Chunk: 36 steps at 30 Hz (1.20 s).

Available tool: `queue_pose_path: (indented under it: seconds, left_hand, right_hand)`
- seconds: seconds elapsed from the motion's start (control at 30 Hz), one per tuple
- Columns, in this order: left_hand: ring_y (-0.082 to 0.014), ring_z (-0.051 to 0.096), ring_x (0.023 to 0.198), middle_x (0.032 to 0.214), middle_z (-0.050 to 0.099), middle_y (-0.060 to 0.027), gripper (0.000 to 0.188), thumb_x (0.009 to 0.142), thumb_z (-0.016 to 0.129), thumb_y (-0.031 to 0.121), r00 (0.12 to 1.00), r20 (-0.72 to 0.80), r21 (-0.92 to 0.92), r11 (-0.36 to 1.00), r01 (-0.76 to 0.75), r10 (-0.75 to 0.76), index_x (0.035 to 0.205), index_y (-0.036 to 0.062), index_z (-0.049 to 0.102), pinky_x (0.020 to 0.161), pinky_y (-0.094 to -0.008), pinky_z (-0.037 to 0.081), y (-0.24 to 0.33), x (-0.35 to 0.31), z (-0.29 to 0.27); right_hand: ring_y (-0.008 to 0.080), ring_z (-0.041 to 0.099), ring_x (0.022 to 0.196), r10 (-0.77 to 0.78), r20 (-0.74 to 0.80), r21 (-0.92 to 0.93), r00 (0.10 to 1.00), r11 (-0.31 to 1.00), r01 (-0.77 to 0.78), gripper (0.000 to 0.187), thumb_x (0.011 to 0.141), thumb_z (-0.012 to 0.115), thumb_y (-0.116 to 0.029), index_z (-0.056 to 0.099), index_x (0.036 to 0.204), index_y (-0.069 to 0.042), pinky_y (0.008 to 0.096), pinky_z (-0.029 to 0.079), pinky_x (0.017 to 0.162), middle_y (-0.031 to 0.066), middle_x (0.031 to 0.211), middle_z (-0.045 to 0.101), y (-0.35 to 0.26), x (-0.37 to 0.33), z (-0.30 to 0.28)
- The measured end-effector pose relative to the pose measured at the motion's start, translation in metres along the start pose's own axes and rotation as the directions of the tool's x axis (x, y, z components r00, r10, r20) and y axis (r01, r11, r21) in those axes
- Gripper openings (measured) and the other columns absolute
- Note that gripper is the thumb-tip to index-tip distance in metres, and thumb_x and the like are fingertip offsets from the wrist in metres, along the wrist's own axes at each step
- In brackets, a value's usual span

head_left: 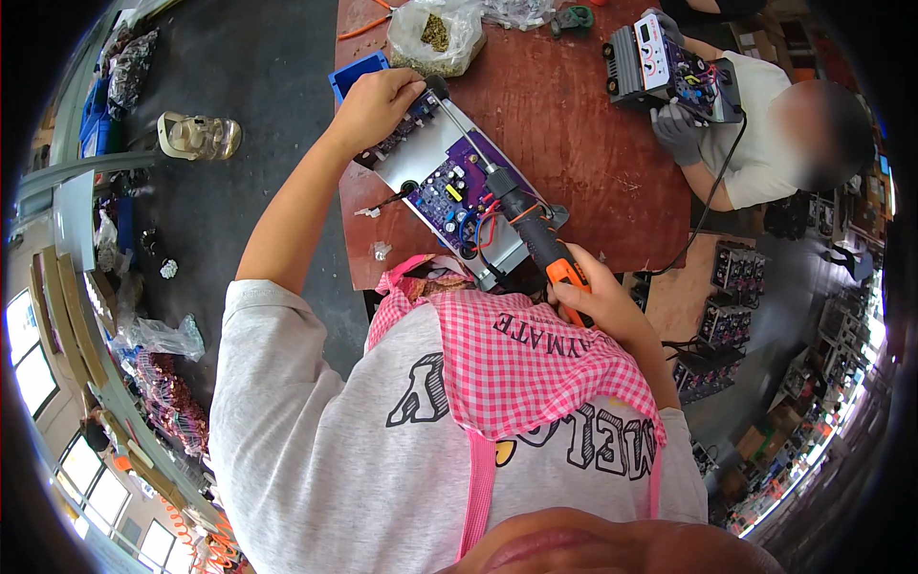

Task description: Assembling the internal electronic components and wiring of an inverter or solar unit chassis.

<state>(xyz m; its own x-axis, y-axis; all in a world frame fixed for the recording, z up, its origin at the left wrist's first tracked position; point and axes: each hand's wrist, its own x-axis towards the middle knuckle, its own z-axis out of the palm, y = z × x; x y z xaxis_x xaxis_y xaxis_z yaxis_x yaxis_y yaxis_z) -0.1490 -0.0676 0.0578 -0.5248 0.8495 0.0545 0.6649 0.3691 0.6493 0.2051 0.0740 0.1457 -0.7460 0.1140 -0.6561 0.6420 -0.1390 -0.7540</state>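
Note:
A metal chassis (427, 143) with a purple circuit board (447, 196), coloured wires and small parts lies at a slant before me, near the table's front left edge. My right hand (598, 297) is wrapped round an orange and black power screwdriver (540, 234). Its long thin shaft runs over the board toward the chassis's far end. There my left hand (375, 107) is closed, fingertips pressed together beside a black round part (436, 86). What those fingers pinch is hidden. A short black cable hangs from the chassis's left side.
Beyond my left hand stand a blue bin (356, 73) and a plastic bag of small brass-coloured parts (435, 36). Orange-handled pliers (366, 28) lie at the table's far left. Across the red table (612, 182), a gloved co-worker holds another electronic unit (660, 72) with a cable.

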Motion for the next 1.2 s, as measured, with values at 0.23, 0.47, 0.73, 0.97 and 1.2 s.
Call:
queue_pose_path:
  seconds: [0.23, 0.47, 0.73, 0.97, 1.2]
  left_hand:
    - [-0.0414, 0.064, 0.086, 0.091, 0.067, -0.0228, 0.023, 0.094, 0.059, 0.021, 0.999, -0.042, -0.063, 0.998, -0.011, 0.008, 0.098, -0.0005, 0.067, 0.075, -0.0463, 0.050, 0.005, 0.000, -0.001]
    - [-0.0409, 0.064, 0.087, 0.092, 0.068, -0.0225, 0.023, 0.093, 0.059, 0.020, 0.999, -0.039, -0.085, 0.996, -0.013, 0.010, 0.098, -0.0014, 0.067, 0.076, -0.0459, 0.050, 0.004, -0.002, 0.000]
    - [-0.0405, 0.065, 0.086, 0.092, 0.068, -0.0218, 0.024, 0.093, 0.060, 0.020, 0.999, -0.034, -0.108, 0.994, 0.026, -0.029, 0.098, -0.0010, 0.068, 0.077, -0.0454, 0.050, 0.011, -0.004, 0.000]
    - [-0.0347, 0.067, 0.085, 0.092, 0.070, -0.0192, 0.027, 0.095, 0.060, 0.024, 0.995, 0.011, -0.165, 0.982, 0.096, -0.095, 0.099, -0.0009, 0.069, 0.078, -0.0417, 0.051, 0.011, -0.007, -0.001]
    - [-0.0164, 0.065, 0.094, 0.102, 0.071, -0.0096, 0.037, 0.101, 0.055, 0.031, 0.941, -0.012, -0.775, 0.598, 0.204, -0.337, 0.109, -0.0022, 0.068, 0.086, -0.0323, 0.049, -0.020, -0.059, 0.013]
  right_hand:
    - [0.0107, 0.057, 0.073, 0.067, 0.076, 0.120, 0.995, 0.990, -0.076, 0.056, 0.090, 0.068, -0.026, 0.045, 0.135, -0.002, 0.0273, 0.049, 0.064, 0.0041, 0.089, 0.058, -0.006, 0.004, -0.009]
    - [0.0109, 0.058, 0.064, 0.074, 0.092, 0.118, 0.993, 0.989, -0.085, 0.058, 0.089, 0.068, -0.025, 0.043, 0.136, -0.002, 0.0261, 0.049, 0.056, 0.0046, 0.086, 0.059, -0.001, 0.006, -0.018]
    - [0.0115, 0.059, 0.063, 0.115, 0.106, 0.194, 0.988, 0.972, -0.134, 0.061, 0.088, 0.067, -0.024, 0.041, 0.139, -0.002, 0.0266, 0.050, 0.056, 0.0053, 0.084, 0.059, 0.001, 0.004, -0.025]
    - [0.0105, 0.057, 0.067, 0.066, 0.084, 0.104, 0.994, 0.992, -0.075, 0.068, 0.084, 0.067, -0.025, 0.040, 0.142, -0.002, 0.0238, 0.048, 0.061, 0.0049, 0.087, 0.059, -0.001, 0.000, -0.018]
    - [0.0087, 0.056, 0.070, 0.046, 0.003, 0.037, 0.999, 0.998, -0.046, 0.069, 0.082, 0.070, -0.018, 0.042, 0.143, -0.003, 0.0241, 0.046, 0.062, 0.0031, 0.090, 0.058, 0.013, -0.017, -0.025]
